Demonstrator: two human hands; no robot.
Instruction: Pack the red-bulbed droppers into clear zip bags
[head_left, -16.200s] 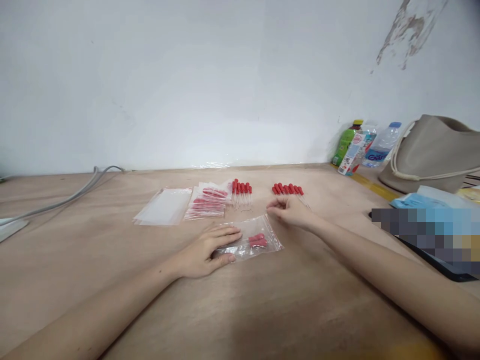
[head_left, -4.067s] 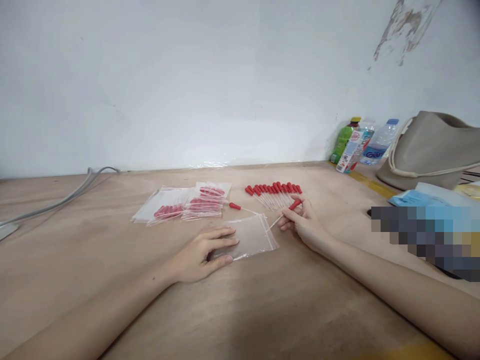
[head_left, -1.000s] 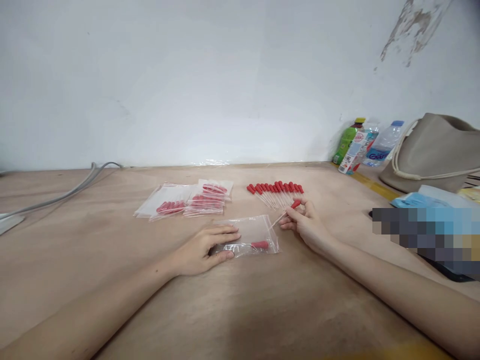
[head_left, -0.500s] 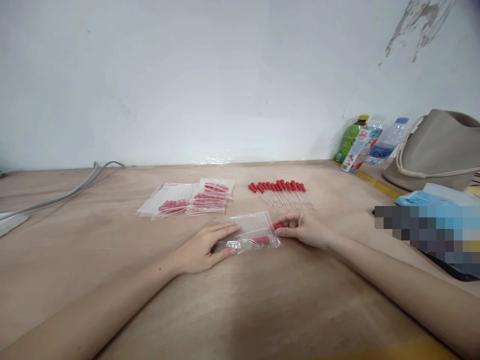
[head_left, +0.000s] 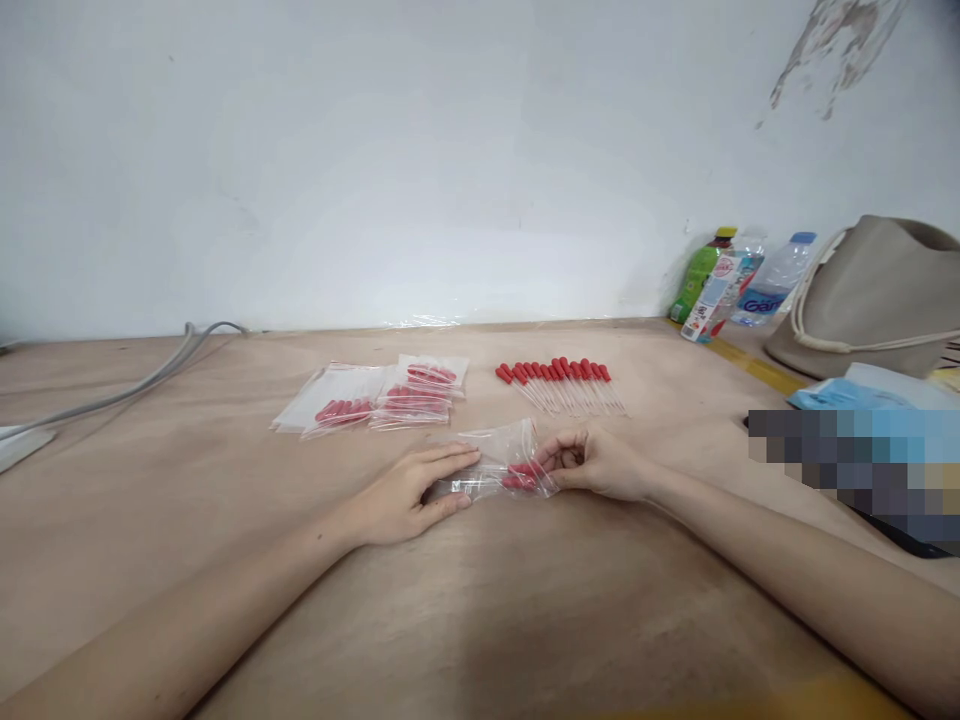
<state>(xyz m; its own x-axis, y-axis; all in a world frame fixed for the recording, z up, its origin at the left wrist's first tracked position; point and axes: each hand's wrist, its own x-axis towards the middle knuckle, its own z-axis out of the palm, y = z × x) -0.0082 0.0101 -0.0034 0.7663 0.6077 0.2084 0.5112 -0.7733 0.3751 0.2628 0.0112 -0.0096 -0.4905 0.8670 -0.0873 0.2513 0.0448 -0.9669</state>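
A clear zip bag (head_left: 491, 440) lies in front of me with red-bulbed droppers (head_left: 519, 482) inside its right part; their thin tubes point left. My left hand (head_left: 412, 495) rests on the bag's left end, fingers stretched flat and thumb apart, holding it down against the table. At the bag's right-hand mouth, my right hand (head_left: 592, 465) has its fingers bent and pinched together, the tips at or just inside the opening by a red bulb. Whether those fingertips still grip that dropper is partly hidden by the plastic. Behind lies a row of loose red-bulbed droppers (head_left: 559, 370).
Filled zip bags (head_left: 412, 405) are piled at back left, beside flat bags (head_left: 330, 385). A grey cable (head_left: 142, 385) runs along the far left. Bottles (head_left: 705, 280), a beige bag (head_left: 870, 295) and a blue packet (head_left: 847, 393) stand or lie at right. A white wall (head_left: 420, 180) closes off the back.
My right hand has moved slightly left, and the red-bulbed dropper it held at the mouth now sits inside the bag beside the other. My left hand has stayed in place.
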